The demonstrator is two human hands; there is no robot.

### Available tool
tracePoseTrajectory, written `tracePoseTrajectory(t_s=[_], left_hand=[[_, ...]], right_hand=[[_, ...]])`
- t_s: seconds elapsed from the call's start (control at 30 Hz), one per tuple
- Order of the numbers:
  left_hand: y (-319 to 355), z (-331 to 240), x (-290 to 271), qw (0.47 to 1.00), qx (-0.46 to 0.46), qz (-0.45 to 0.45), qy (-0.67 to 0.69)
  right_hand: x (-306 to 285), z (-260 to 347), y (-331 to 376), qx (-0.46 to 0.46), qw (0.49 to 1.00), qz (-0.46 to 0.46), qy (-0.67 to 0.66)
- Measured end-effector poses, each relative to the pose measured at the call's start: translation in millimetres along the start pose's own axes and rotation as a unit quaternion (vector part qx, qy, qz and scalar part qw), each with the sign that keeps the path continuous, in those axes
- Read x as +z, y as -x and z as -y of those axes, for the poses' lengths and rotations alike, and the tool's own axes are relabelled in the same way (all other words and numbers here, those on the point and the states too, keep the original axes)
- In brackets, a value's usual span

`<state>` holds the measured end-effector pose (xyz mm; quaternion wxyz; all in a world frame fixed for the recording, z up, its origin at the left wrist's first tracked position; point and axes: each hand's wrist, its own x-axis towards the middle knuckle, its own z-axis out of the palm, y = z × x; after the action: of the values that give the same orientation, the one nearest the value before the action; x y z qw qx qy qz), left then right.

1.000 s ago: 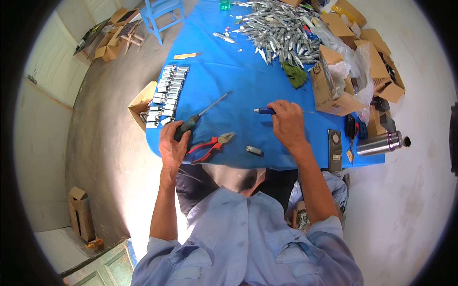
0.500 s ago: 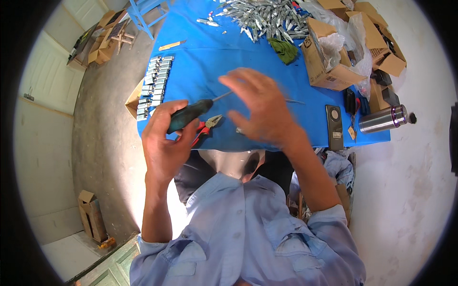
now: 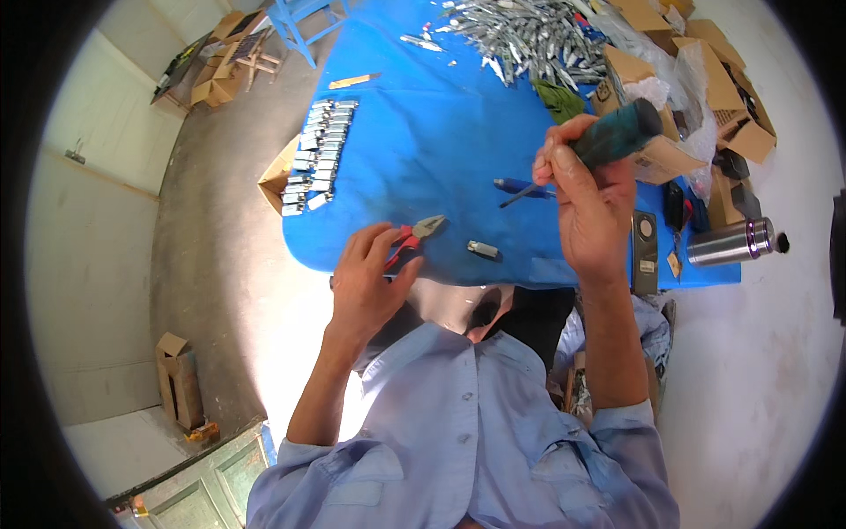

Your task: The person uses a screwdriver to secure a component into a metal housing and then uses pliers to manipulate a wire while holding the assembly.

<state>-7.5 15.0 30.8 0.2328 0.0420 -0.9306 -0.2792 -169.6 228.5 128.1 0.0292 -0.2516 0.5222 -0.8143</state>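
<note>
Screwdriver (image 3: 621, 137), one, dark green handle, thin shaft: in your right hand (image 3: 592, 207), above and right of the pliers (image 3: 423, 230). Right grip: clamped on the handle, thumb and fingers close to its shaft end. Left hand (image 3: 366, 280): over the red handles of the pliers, thumb and fingertips apart; whether they press on the handles, you cannot tell.

Risks, as judged. Turning in the grip: your hold sits toward one end and the butt stands free, so a side knock could swing the tip. Snagging: in this view the shaft runs close by the blue pen-like tool (image 3: 513, 186), right of the pliers; a careless drop of your wrist could strike it. Rolling: the small silver metal piece (image 3: 482, 249), just right of the pliers, looks rounded and could leave the tabletop (image 3: 432, 141) if a sleeve or hand brushes it. Dragging: your left fingers could hook the pliers if pulled back carelessly.

Direction: your screwdriver's long axis runs aslant, butt up and to the right, away from the pliers; tip down and to the left, toward their side. The butt looks raised; whether the tip touches anything, you cannot tell.
</note>
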Motion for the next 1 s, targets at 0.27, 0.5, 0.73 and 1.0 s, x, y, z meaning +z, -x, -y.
tracePoseTrajectory(t_s=[0.27, 0.5, 0.73, 1.0], left_hand=[[17.6, 26.5, 28.0, 0.996, -0.033, 0.016, -0.087], [23.1, 38.4, 34.8, 0.995, -0.033, 0.008, -0.093], [19.3, 10.7, 38.1, 0.996, 0.039, -0.032, -0.074], [26.4, -0.5, 59.1, 0.996, 0.062, -0.02, -0.058]], right_hand=[[7.8, -26.1, 1.1, 0.01, 0.997, -0.015, -0.074], [8.4, -40.9, 7.1, 0.025, 0.999, -0.01, -0.046], [13.3, -48.4, 13.2, 0.052, 0.998, -0.012, -0.036], [10.6, -54.7, 17.5, 0.064, 0.998, -0.005, -0.016]])
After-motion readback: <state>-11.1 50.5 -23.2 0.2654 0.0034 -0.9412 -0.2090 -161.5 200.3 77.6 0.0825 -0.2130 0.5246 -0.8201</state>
